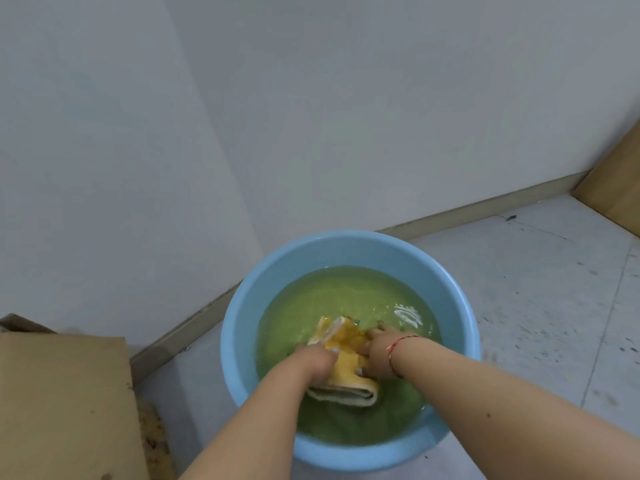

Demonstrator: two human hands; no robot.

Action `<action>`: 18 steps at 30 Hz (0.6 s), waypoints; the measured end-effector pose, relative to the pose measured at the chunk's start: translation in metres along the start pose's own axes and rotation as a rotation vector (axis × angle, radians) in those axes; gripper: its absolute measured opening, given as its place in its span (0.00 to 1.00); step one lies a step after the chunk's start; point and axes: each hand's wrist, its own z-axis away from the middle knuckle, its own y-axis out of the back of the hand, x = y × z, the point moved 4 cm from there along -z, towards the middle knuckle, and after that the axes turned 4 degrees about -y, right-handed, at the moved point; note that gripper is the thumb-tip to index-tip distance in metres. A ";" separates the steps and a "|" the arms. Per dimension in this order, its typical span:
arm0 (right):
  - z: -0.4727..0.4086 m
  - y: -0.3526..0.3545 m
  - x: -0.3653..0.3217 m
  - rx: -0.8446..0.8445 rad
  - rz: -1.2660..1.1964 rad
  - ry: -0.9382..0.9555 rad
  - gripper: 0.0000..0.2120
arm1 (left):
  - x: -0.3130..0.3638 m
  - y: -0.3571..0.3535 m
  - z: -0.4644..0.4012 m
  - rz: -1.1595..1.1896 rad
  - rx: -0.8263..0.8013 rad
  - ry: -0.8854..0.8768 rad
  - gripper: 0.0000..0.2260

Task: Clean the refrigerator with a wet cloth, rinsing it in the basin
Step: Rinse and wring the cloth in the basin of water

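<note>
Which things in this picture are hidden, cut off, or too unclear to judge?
- Head view: the bottom of the round light-blue plastic basin is hidden by cloudy green water.
- The folded yellow cloth is partly covered by the left hand and right hand, so each grip is unclear.
- The brown cardboard box is cut off by the left edge.
- No refrigerator is identifiable.

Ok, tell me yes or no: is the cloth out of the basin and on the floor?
No: both the left hand and right hand grip the yellow cloth in the blue basin.

Smooth glossy plastic basin [239, 327], soft terry cloth [349, 348], matt cardboard box [65, 407].
</note>
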 end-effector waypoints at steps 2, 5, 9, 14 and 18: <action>-0.006 0.002 0.004 0.073 -0.021 -0.095 0.29 | -0.008 0.000 -0.006 -0.041 -0.026 0.026 0.23; -0.014 0.007 -0.002 0.179 -0.273 -0.184 0.33 | -0.023 -0.001 -0.014 0.188 -0.016 0.085 0.22; -0.023 0.010 -0.024 0.083 -0.558 -0.175 0.31 | -0.032 -0.005 -0.023 0.750 -0.038 0.182 0.20; -0.006 0.037 -0.032 0.216 -1.029 0.075 0.05 | -0.019 -0.003 -0.010 1.146 -0.225 0.240 0.20; 0.011 0.040 -0.027 0.155 -1.140 0.200 0.11 | -0.009 0.005 -0.013 1.259 -0.192 0.191 0.18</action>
